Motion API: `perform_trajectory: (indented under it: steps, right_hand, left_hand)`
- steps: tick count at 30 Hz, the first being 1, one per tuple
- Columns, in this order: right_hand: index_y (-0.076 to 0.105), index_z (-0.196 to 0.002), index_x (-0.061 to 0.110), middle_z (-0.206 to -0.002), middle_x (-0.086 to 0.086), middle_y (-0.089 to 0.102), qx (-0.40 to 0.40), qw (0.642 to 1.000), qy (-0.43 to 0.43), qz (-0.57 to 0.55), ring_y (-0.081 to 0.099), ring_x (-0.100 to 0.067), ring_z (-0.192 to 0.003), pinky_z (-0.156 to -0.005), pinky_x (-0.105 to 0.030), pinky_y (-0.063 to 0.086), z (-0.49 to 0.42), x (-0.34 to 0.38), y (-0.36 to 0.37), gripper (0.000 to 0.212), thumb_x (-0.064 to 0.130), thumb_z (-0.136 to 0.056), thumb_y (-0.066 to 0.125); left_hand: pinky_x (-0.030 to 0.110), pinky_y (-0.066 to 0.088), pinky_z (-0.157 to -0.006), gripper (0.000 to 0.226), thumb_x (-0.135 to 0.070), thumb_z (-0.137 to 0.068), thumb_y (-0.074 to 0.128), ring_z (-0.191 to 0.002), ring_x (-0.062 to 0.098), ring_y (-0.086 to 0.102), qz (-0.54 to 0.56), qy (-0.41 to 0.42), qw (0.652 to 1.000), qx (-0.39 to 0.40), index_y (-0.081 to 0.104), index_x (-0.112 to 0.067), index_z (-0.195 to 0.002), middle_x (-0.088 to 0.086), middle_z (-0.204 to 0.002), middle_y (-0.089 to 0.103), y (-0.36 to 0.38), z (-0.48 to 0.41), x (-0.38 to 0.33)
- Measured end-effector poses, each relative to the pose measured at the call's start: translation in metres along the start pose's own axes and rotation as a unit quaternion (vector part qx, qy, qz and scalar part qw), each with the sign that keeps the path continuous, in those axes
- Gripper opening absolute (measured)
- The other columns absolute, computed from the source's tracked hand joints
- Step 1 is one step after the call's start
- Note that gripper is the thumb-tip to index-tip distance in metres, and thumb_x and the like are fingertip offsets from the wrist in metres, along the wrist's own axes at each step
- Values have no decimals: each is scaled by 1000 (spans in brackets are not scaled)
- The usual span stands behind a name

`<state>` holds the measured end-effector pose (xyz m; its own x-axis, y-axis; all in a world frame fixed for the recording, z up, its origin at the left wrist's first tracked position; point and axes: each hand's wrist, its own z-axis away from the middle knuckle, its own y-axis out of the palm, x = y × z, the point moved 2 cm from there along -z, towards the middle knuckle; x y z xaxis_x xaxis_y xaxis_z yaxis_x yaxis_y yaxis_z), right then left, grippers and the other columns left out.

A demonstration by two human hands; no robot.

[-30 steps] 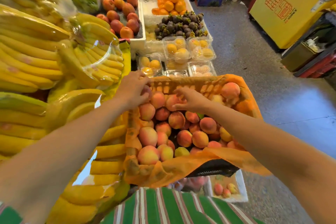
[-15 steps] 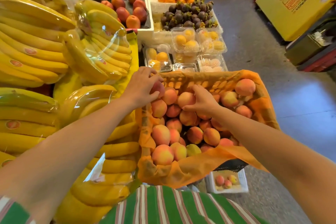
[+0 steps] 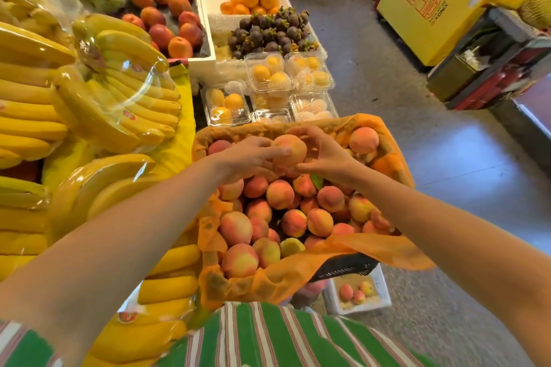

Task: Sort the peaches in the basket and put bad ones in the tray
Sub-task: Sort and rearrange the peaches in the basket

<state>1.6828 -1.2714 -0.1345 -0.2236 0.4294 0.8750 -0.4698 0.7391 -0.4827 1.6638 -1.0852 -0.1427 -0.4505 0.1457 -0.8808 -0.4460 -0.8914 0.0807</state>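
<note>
A basket lined with orange plastic stands in front of me, full of pink-yellow peaches. Above its far end I hold one peach between both hands. My left hand grips it from the left with fingers laid over it. From the right, my right hand cups the same fruit. On the floor below the basket's right near corner sits a white tray with a few peaches in it.
Bagged bananas are piled all along the left. Clear clamshell boxes of yellow fruit stand just beyond the basket, with mangosteens, oranges and nectarines behind. Grey floor lies to the right, with a yellow cabinet far right.
Each hand was on a separate peach at the basket's far end. Now both hands have come together and lifted a single peach above the pile.
</note>
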Motion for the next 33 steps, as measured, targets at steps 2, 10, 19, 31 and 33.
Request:
perform_trajectory:
  steps: [2,10,19,31,33]
  right_hand:
    - [46,-129,6,-126,-14,50,11,1000,1,-5,56,-14,-107,-81,-20,53,2,-2,0,66,-3,-73,80]
    - [54,-124,11,-121,-10,60,48,997,38,-38,62,-12,-103,-87,-30,55,3,-6,6,54,13,-78,80]
    - [53,-130,12,-128,-7,58,205,947,39,245,54,-18,-115,-92,-29,47,-13,-50,31,55,25,-82,75]
    - [57,-118,11,-109,-9,58,208,856,-100,463,53,-26,-99,-81,-35,40,-19,-64,53,72,49,-62,80]
    - [57,-118,11,-110,-8,59,187,923,-68,330,55,-23,-100,-81,-31,43,-14,-59,38,66,39,-65,84]
  left_hand:
    - [28,58,-75,43,-26,-84,71,-100,24,69,23,14,999,-34,55,-12,-122,14,-117,64,2,-2,3]
    - [29,55,-79,47,-31,-78,77,-106,21,63,-25,23,998,-52,62,-15,-119,8,-115,65,-3,0,15]
    - [20,54,-61,41,-28,-78,76,-90,11,62,-40,66,988,-137,63,-14,-114,6,-103,65,-28,20,3]
    - [31,57,-79,52,-33,-68,82,-109,23,61,-15,35,988,-148,62,-21,-115,10,-117,63,-35,30,11]
    - [34,56,-82,53,-28,-70,82,-110,26,60,3,33,990,-138,61,-20,-118,12,-119,62,-32,27,9]
